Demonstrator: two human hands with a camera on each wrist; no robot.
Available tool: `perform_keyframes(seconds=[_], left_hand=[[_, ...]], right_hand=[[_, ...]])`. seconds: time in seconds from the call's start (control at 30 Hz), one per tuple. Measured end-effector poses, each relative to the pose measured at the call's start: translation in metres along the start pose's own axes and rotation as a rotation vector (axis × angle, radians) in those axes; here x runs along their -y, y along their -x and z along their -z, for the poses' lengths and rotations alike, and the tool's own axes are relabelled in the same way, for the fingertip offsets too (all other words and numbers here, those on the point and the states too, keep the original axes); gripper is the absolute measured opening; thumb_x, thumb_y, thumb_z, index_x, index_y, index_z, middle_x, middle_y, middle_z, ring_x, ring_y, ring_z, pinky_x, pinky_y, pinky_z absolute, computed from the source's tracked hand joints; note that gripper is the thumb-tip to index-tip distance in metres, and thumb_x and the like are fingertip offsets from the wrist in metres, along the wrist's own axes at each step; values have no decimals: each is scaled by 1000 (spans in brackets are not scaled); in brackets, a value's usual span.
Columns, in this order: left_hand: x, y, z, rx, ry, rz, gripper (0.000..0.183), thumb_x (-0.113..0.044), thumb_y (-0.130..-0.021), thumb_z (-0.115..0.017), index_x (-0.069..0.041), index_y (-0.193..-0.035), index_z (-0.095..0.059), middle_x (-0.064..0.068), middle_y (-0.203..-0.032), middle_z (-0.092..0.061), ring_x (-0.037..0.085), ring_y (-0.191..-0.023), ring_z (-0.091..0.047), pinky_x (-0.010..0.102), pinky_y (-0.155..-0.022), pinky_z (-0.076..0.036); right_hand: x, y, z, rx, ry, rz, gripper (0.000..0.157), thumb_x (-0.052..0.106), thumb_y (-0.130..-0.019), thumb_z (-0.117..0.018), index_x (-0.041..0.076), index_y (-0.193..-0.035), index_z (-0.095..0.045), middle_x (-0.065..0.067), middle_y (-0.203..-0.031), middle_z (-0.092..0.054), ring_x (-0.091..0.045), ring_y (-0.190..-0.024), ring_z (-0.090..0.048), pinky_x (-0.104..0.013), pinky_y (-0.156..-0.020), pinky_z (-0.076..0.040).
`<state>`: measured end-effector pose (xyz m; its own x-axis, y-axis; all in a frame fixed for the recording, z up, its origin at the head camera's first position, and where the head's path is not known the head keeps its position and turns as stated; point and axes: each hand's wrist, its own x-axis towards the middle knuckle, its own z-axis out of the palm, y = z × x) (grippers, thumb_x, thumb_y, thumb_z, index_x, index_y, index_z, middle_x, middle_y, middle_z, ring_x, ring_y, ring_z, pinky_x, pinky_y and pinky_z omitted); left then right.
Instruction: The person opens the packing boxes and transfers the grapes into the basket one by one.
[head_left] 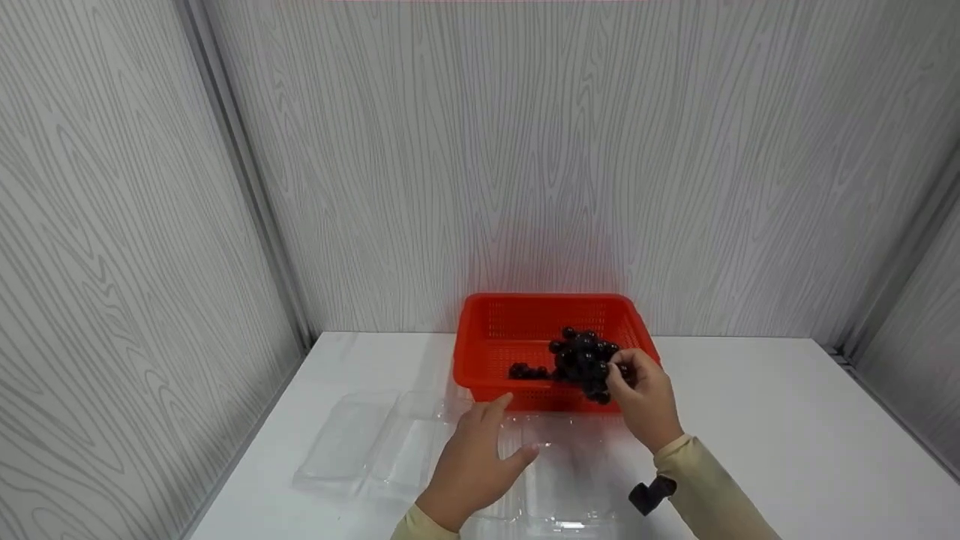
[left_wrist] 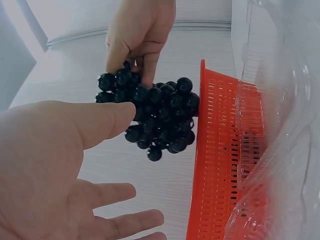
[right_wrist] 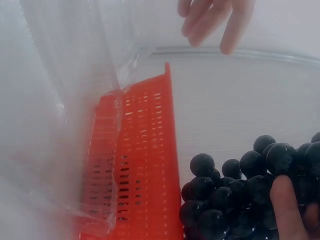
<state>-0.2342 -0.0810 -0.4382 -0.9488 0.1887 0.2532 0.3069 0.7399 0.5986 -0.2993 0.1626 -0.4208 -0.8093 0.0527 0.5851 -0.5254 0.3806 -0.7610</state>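
Observation:
A bunch of dark grapes (head_left: 582, 358) hangs from my right hand (head_left: 646, 394), whose thumb and fingers pinch it over the front rim of a red plastic basket (head_left: 466, 330). In the left wrist view the bunch (left_wrist: 162, 117) dangles beside the basket wall (left_wrist: 215, 150). More dark grapes (head_left: 527, 371) lie inside the basket. My left hand (head_left: 474, 461) hovers in front of the basket over clear plastic boxes, fingers spread and holding nothing. In the right wrist view, a fingertip (right_wrist: 286, 205) presses against the grapes (right_wrist: 225, 197).
Clear plastic clamshell boxes (head_left: 409, 442) lie on the white table (head_left: 750, 427) in front of the basket, another one (head_left: 570, 480) under and right of my left hand. A wood-grain panel (head_left: 555, 150) rises behind the basket, with side panels left and right.

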Motion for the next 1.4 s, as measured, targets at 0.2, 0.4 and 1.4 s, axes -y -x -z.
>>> perform_keyframes(seconds=[0.2, 0.4, 1.4], left_hand=[[0, 0, -4, 4, 11, -4, 77, -53, -83, -64, -17, -145, -37, 5, -134, -47, 23, -123, -45, 47, -100, -42], [-3, -3, -5, 28, 21, 10, 77, -54, -83, -64, -18, -145, -37, 5, -134, -47, 22, -123, -45, 48, -100, -42], [-6, -1, -4, 27, -27, 0, 70, -44, -84, -66, -20, -144, -39, 4, -133, -50, 23, -122, -47, 48, -99, -43]], right_hand=[[24, -6, -1, 25, -1, -66, 5, 3, -92, -54, -1, -92, -57, -8, -76, -53, -14, -65, -50, -23, -55, -46], [27, -16, -3, 85, -11, -120, 8, 8, -95, -54, 1, -98, -55, -11, -86, -55, -18, -74, -55, -28, -65, -52], [6, -14, -10, 245, -83, -56, 35, -2, -92, -54, 0, -126, -50, -14, -121, -59, -30, -111, -58, -30, -91, -50]])
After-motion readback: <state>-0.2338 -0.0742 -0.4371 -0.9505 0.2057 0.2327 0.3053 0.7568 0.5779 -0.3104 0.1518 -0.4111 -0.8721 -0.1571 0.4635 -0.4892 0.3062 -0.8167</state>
